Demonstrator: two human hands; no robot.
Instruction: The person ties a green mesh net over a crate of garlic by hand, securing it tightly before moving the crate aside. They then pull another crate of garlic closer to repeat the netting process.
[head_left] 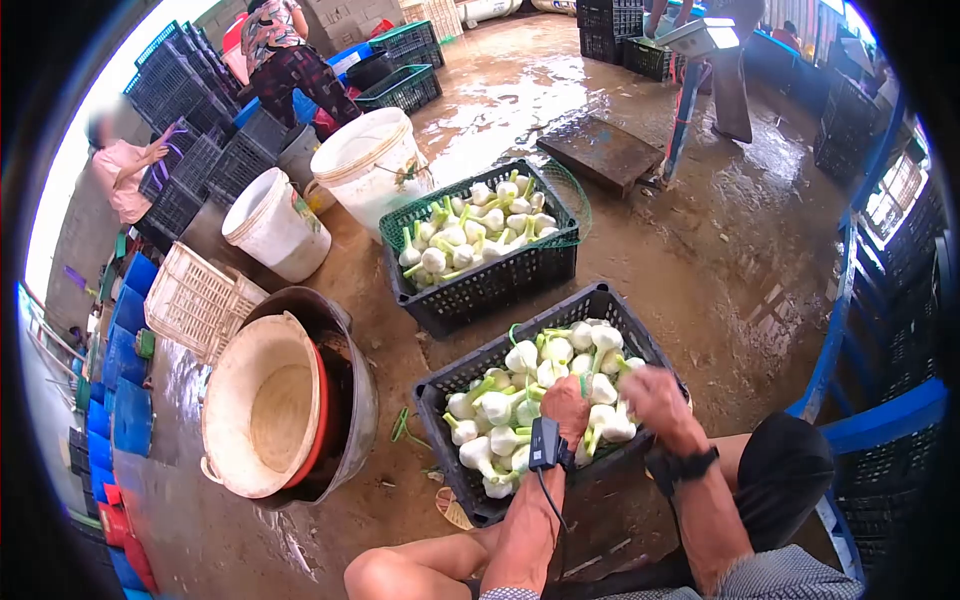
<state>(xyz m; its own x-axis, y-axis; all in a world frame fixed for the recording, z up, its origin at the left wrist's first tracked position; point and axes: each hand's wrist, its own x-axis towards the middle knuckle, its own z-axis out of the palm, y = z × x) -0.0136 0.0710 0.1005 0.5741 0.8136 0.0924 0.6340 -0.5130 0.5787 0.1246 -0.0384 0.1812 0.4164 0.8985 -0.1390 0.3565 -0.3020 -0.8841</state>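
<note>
In front of me, garlic bulbs (497,408) with short green stems fill a black plastic crate (462,492). My left hand (566,408) is closed over the middle of the bulbs, and a thin green string (584,384) shows at its fingertips. To its right, my right hand (655,402) hovers above the crate's right side. Motion smears its fingers, so what it holds cannot be made out. More green cord (402,428) hangs outside the crate's left wall.
A second black crate (485,293) of garlic, edged with green netting, stands ahead. Nested basins (222,420) and white buckets (372,160) are at the left. A platform scale (600,150) sits on the wet floor beyond. Other people work in the background, near stacked crates (185,85).
</note>
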